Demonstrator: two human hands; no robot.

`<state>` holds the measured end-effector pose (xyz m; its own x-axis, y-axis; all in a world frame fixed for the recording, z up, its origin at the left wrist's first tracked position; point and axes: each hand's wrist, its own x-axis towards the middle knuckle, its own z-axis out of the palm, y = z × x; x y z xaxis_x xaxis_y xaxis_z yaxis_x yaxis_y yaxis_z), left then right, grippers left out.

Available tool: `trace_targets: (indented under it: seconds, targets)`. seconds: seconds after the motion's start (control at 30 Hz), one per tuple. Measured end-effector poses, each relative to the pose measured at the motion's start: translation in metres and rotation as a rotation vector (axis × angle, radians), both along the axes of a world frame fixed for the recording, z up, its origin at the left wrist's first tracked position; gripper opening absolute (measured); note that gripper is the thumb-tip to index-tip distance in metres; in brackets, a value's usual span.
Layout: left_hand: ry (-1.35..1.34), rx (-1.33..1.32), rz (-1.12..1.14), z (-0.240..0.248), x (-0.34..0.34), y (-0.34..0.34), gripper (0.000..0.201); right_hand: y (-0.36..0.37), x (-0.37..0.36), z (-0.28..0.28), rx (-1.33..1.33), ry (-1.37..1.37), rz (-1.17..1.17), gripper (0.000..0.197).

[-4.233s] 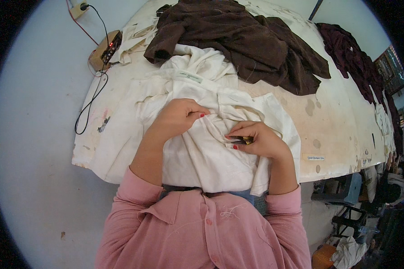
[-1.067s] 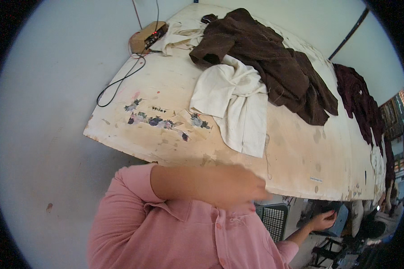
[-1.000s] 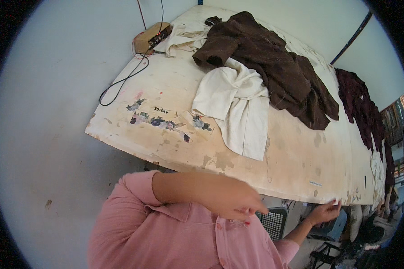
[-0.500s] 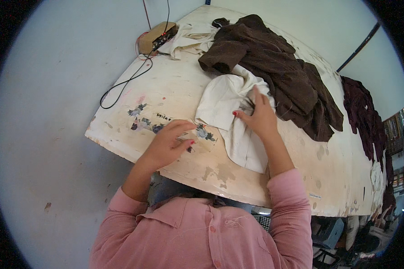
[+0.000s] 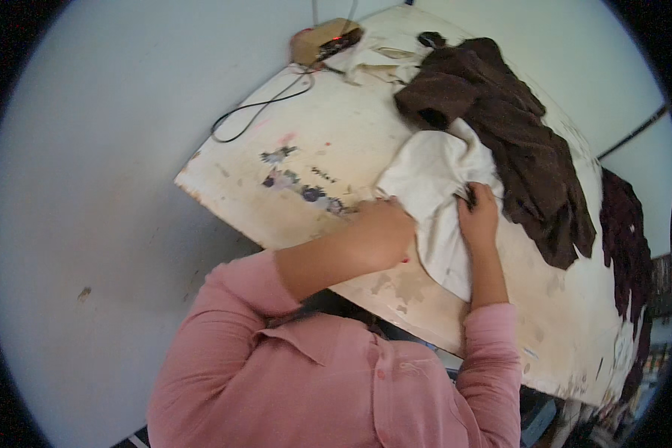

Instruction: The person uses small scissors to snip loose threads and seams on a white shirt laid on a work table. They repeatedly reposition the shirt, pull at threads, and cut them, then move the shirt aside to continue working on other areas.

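Note:
A white piece of cloth (image 5: 437, 168) lies crumpled on the worn table, its lower part trailing toward the near edge. My left hand (image 5: 384, 231) is at the cloth's left edge with its back toward me; motion blur and the hand itself hide the fingertips. On the cloth's right side rests my right hand (image 5: 481, 214), fingers curled around a small dark object (image 5: 469, 197) too unclear to name. A dark brown garment (image 5: 500, 127) lies bunched just beyond the white cloth.
A brown box with a red light (image 5: 327, 42) and a looped black cable (image 5: 235, 133) sits at the far left, beside another off-white cloth (image 5: 373, 63). A dark maroon cloth (image 5: 626, 224) hangs over the right side. The table edge (image 5: 224, 214) is chipped.
My left hand has moved right to the white cloth's edge. My right hand has lowered and its fingers have closed in. The whole view has shifted, so the table appears further right.

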<state>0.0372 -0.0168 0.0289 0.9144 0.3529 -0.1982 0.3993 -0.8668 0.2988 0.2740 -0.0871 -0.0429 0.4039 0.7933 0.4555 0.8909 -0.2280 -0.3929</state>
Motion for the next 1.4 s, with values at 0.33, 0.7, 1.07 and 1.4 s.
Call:
trace_targets:
  seconds: [0.33,0.7,1.07,1.4]
  targets:
    - [-0.288,0.274,0.403,-0.061,0.121,0.004,0.038,0.0,0.007,-0.009,-0.043,-0.152,-0.059,0.033]
    - [-0.484,-0.33,0.366,-0.028,0.081,0.048,0.057,0.0,0.039,0.004,0.319,0.663,-0.111,0.025]
    - [-0.638,-1.543,0.396,-0.001,0.143,0.084,0.086,-0.007,0.024,0.11,0.586,1.508,0.195,0.019]
    - [-0.83,-1.142,0.641,-0.012,0.19,0.138,0.095,-0.187,0.031,0.067,-0.022,1.168,0.438,0.043]
